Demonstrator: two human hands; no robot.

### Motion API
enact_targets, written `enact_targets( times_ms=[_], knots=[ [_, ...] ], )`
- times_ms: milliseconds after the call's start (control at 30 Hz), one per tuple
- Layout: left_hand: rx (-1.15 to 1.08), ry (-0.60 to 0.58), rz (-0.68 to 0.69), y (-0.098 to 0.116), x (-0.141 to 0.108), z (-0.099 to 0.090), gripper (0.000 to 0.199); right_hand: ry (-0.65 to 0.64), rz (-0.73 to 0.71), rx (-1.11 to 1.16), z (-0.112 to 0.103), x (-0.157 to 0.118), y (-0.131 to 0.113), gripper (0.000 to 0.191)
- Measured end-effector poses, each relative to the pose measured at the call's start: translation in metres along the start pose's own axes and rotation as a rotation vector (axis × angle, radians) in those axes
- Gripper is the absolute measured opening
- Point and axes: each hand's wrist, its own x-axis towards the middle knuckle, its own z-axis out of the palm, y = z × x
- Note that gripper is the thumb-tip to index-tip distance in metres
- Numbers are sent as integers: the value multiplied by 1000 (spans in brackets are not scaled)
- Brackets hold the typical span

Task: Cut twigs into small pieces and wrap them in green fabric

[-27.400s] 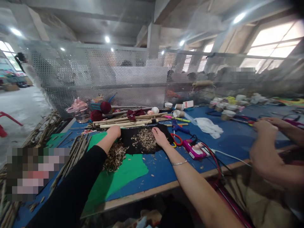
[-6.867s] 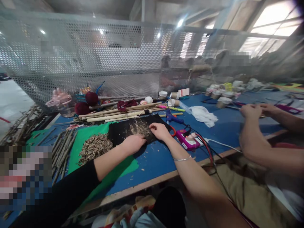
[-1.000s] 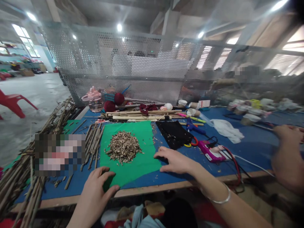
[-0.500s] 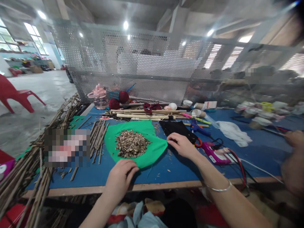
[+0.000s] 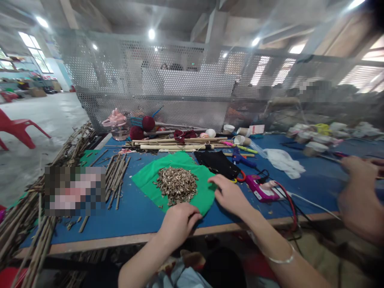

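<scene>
A green cloth [image 5: 147, 174] lies on the blue tabletop with a heap of small dry brown pieces [image 5: 177, 185] on it. At the cloth's near edge, my left hand [image 5: 181, 224] has its fingers together, pinching the fabric. My right hand [image 5: 229, 194] is at the cloth's right edge, fingers curled against the fabric; whether it grips is hard to see. Behind my right hand lies a black cloth [image 5: 216, 163] with orange-handled scissors [image 5: 241, 176] beside it.
Bundled sticks [image 5: 117, 176] lie left of the cloth, more [image 5: 45, 232] along the left edge. A purple box [image 5: 260, 190] with cables and a blue glue gun [image 5: 243, 158] stand right. A person's hand [image 5: 357, 176] is at far right. Perforated metal panel [image 5: 186, 92] behind.
The green cloth and heap have shifted right and turned on the table. My left hand has moved right, closer to my right hand. The camera view has swung slightly right.
</scene>
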Motion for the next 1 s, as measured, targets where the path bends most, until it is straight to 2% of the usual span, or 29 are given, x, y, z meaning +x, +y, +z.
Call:
enact_targets(
  times_ms=[67,133,167,233,300,367,467,567,700,800,900,1000],
  knots=[
    [-41,21,-15,-8,-4,-15,23,-46,-114,98,2,-16,-25,33],
    [-22,145,-101,-25,-7,-38,27,-110,-181,182,7,-31,-46,24],
    [42,237,-163,-36,-6,-50,28,-153,-209,202,10,-36,-54,24],
    [265,353,-287,-62,-3,-72,29,-238,-252,193,17,-43,-64,35],
    [526,355,-435,-86,2,-87,34,-290,-279,154,24,-45,-67,39],
    [656,298,-534,-102,7,-94,33,-307,-303,142,30,-42,-64,35],
    [661,226,-590,-110,9,-96,25,-298,-348,185,34,-37,-56,20],
    [599,274,-589,-107,6,-100,25,-254,-392,219,29,-29,-55,24],
    [469,365,-602,-102,5,-110,30,-171,-445,256,8,-1,-66,28],
    [444,364,-609,-100,16,-116,31,-87,-427,314,0,39,-72,24],
    [485,365,-580,-98,34,-119,30,-28,-345,413,12,87,-66,21],
    [502,354,-538,-100,54,-118,28,-72,-226,457,36,121,-56,20]
  ],
)
